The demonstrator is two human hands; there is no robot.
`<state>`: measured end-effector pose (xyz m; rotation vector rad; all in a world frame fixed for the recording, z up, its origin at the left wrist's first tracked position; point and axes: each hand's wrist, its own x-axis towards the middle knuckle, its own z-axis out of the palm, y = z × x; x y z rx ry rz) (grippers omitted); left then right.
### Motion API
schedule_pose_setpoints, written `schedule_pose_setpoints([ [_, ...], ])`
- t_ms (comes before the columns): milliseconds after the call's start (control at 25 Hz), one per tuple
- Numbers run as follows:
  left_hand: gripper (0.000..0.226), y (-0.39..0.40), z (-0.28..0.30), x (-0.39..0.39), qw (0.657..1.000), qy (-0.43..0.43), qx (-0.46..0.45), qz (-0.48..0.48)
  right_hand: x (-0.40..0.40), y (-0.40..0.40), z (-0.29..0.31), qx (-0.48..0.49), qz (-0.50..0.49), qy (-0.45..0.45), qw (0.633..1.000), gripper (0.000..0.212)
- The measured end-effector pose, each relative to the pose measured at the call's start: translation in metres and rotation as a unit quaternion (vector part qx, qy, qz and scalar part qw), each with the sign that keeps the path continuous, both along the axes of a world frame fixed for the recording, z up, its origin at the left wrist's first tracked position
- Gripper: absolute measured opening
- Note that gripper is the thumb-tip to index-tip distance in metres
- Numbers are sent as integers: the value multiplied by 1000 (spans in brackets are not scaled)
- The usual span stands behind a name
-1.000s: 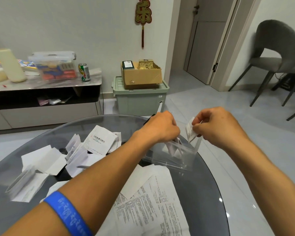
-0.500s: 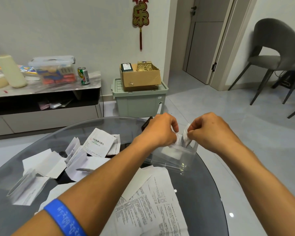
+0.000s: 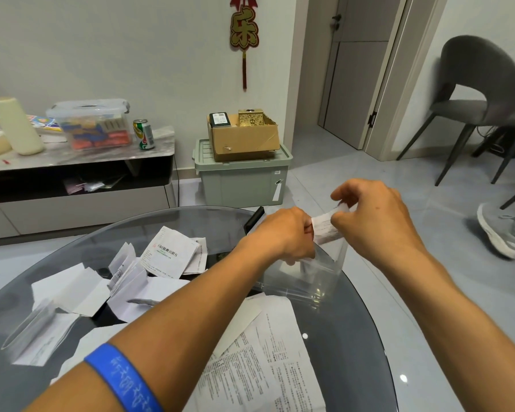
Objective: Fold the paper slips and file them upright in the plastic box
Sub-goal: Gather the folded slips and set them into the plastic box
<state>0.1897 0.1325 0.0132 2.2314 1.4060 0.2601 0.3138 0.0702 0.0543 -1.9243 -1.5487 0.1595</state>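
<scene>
A clear plastic box [image 3: 315,278] stands on the round glass table [image 3: 354,337] near its far right edge. Right above the box's open top, my left hand [image 3: 283,233] and my right hand [image 3: 375,221] both pinch one small folded paper slip [image 3: 324,228]. The slip is held between the two sets of fingertips, its lower part at the box's rim. Some pale paper shows through the box wall. Several loose slips [image 3: 167,254] lie unfolded on the table's left half.
Large printed sheets [image 3: 259,361] lie at the table's near edge under my left forearm. A dark phone-like object [image 3: 254,219] lies behind my left hand. Beyond the table stand a green bin with a cardboard box [image 3: 243,171], a low cabinet [image 3: 78,185] and a grey chair [image 3: 476,96]. Someone's shoe [image 3: 500,230] is at the right.
Both hands have come together and lifted slightly above the box; the slip, earlier held mostly by my right hand, is now pinched by both hands.
</scene>
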Motion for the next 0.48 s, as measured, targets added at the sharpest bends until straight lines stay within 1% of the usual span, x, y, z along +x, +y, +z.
schedule_pose_setpoints([
  [80,9,1,-1,-1,1000,-3,-10,0,0,1,0,21,-10,14,1000,31],
  [160,10,2,-1,-1,1000,-1,-9,3,0,4,-2,16,-6,15,1000,32],
  [240,10,2,0,-1,1000,5,-14,-4,1,8,-5,-10,3,13,1000,33],
  [360,13,3,1,-3,999,14,-30,-19,-3,12,-12,-69,47,40,996,25],
  [480,16,3,1,-4,999,16,-37,-20,-3,12,-14,-125,80,43,988,18],
])
